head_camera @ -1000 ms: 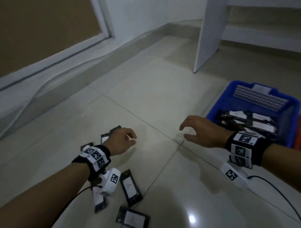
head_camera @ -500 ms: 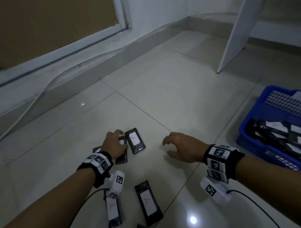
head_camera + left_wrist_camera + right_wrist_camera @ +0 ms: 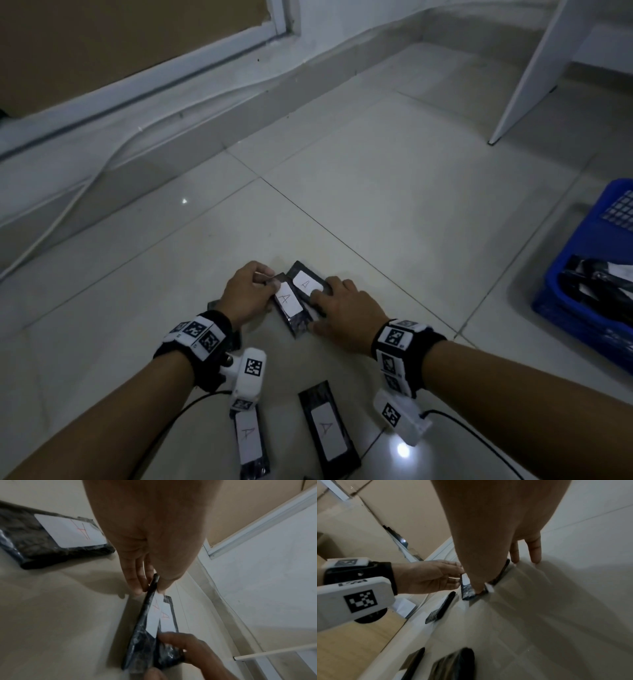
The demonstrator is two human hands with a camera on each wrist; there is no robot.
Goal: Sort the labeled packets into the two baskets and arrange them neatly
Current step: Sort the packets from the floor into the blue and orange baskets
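— What's in the blue basket (image 3: 561, 301)?

— It sits on the floor (image 3: 394, 192) at the right edge of the head view, cut off by the frame. Dark packets with white labels lie piled inside; I cannot read their letters. Only this one basket shows in any view.

— And the packets outside it?

— Two dark ones labelled A are between the hands, overlapping. The left hand (image 3: 248, 294) pinches the upper packet (image 3: 289, 310) at its far end, thumb on one face and fingers on the other. The right hand (image 3: 346, 317) lies over the near ends of both, fingers fairly straight, thumb beside the upper packet's near end. The lower packet (image 3: 308, 282) lies flat under them, touching the upper one. Two more A packets (image 3: 327, 435) lie on the floor nearer the person, below the wrists.

— Do the wrist cameras add anything?

— The left wrist view shows the upper packet tilted up on its edge in the pinch, which the head view flattens, and another A packet (image 3: 56, 539) lying behind the left hand. The right wrist view shows two right fingertips (image 3: 535, 553) touching the floor past the packets, and wooden boards along the wall.
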